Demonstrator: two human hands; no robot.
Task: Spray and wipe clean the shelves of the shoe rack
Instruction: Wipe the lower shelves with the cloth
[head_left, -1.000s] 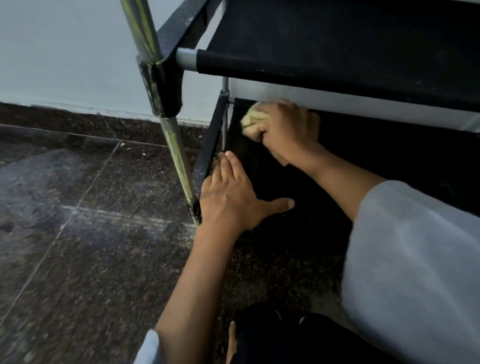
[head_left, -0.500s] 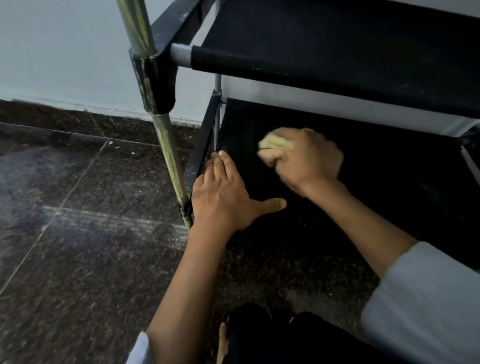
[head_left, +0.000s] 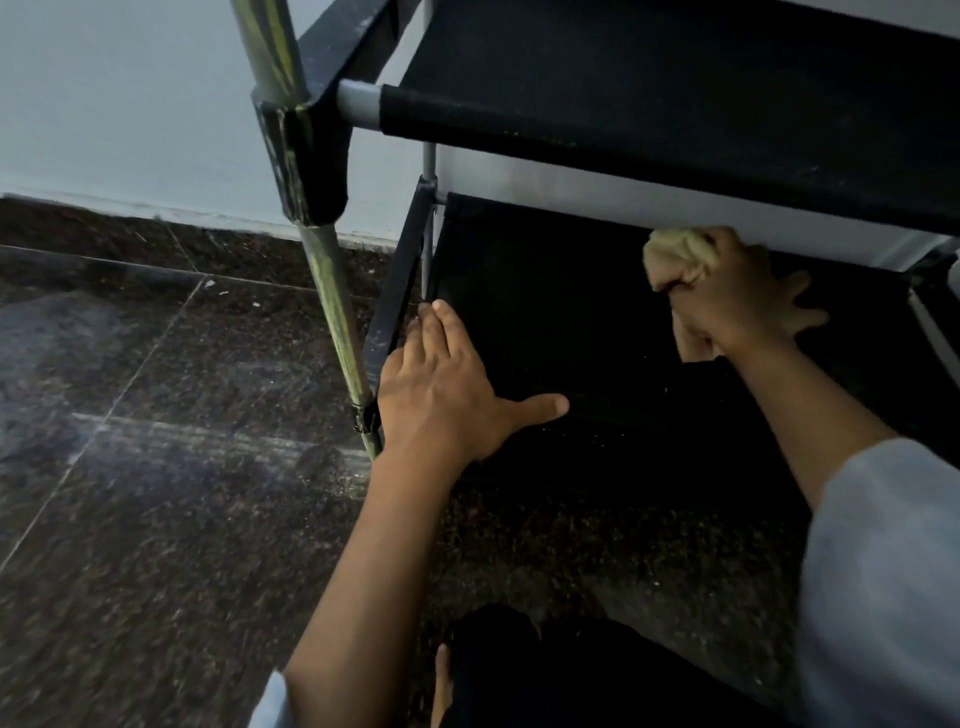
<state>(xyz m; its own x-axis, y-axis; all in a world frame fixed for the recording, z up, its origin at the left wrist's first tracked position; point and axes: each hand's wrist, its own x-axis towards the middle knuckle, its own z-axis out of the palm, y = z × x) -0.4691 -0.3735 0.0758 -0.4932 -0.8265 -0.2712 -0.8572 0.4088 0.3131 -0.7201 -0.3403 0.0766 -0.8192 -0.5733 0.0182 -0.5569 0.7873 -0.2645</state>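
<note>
The shoe rack has black fabric shelves on metal tubes. Its lowest shelf (head_left: 545, 312) lies just above the floor, with a higher shelf (head_left: 675, 88) over it. My left hand (head_left: 447, 389) rests flat on the front left corner of the lowest shelf, fingers straight and thumb spread. My right hand (head_left: 727, 296) grips a bunched yellowish cloth (head_left: 680, 254) and holds it against the lowest shelf toward its back right, just under the front edge of the higher shelf. No spray bottle is in view.
A worn metal corner post (head_left: 332, 291) of the rack stands left of my left hand. Dark speckled stone floor (head_left: 156, 467) spreads to the left and front. A pale wall (head_left: 130, 104) runs behind. My dark-clothed knee (head_left: 545, 670) is at the bottom.
My right hand has swept the cloth from the back left of the lowest shelf across to the right. My left hand has stayed pressed on the front left corner.
</note>
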